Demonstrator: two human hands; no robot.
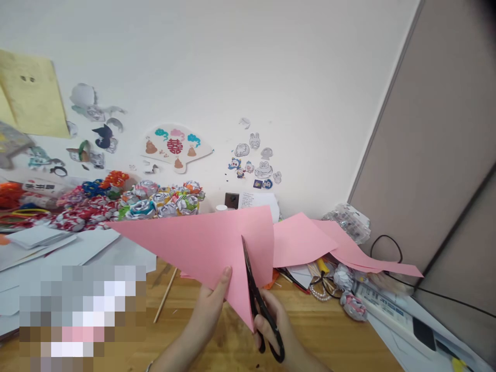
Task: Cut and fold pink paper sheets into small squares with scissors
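A large sheet of pink paper is held up over the wooden table. My left hand grips its lower edge, thumb on the near face and fingers behind. Black-handled scissors are in my right hand, with fingers in the loops. The blades lie along the paper and point upward, one in front of the sheet. A cut runs up from the lower edge beside them, and the paper to the right bends away. Behind it, more pink paper pieces rest on the clutter at the right.
Folded paper flowers and white sheets cover the left side of the table. A thin wooden stick lies near the left wrist. Beads, cords and a long white device crowd the right. A wall stands close behind.
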